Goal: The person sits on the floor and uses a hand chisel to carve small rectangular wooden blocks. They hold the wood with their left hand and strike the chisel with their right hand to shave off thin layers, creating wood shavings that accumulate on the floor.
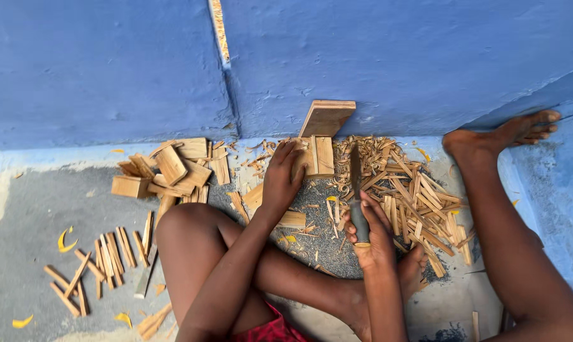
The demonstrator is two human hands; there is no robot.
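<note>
Blue-painted walls are meeting at a corner above a grey concrete floor (39,209), where a person is sitting with legs folded. The left hand (281,180) is reaching forward, its fingers (285,152) curling over the top of a pale upright block of split wood (318,156) that is standing on the floor near the wall. The right hand (372,231) is wrapping tightly around the dark handle of a long-bladed knife (356,190), whose blade is pointing away toward the wall, just right of the block. A flat tan wooden board (327,117) is leaning against the wall behind the block. Right of the knife, a heap of thin pale wood strips and curled shavings (419,202) is spreading over the floor. Left of the bent knee, a pile of chunky short wood blocks (166,171) is lying, and nearer the viewer a scatter of narrow wooden sticks (103,259) is resting well apart from both hands.
</note>
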